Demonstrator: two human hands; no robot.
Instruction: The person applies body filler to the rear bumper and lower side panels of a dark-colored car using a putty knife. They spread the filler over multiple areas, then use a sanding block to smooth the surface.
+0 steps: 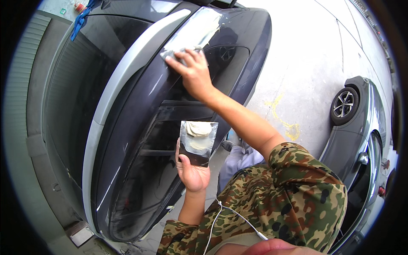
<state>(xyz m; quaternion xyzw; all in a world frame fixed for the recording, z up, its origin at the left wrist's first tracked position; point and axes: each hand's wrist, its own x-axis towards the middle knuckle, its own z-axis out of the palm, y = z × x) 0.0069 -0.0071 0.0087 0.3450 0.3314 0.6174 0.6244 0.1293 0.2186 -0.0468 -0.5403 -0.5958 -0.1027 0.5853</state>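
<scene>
Find the whitish filler patch [193, 29] on the dark car [136, 114], just beside the upper end of the silver roof rail [104, 97] and ahead of both hands, with its long axis slanting from lower left to upper right. Place the left hand [194, 176] well back from it, nearer to the wearer's body, gripping a rectangular board [199, 148] by its lower end with the thumb in front. Count the right hand [194, 70] as the nearer one, at the patch's lower end, with bent fingers holding, apparently, a thin grey spreader [171, 52], too covered to trace fully.

Notice at far left ribbed, pale wall panelling [25, 85], then limp blue cloth [80, 22] by dark glass. Follow with the rail, smooth and bowed, beside glossy, reflective paint. Compare the patch: matt, streaky, ragged at the edges. Shows on the board a soft cream mound of paste [199, 128] above a thinner smear. Ends rightward with rough concrete floor [293, 85], faded yellow marks [293, 131], a loose camouflage sleeve [306, 182] and a grey car [348, 142] on spoked wheels.
</scene>
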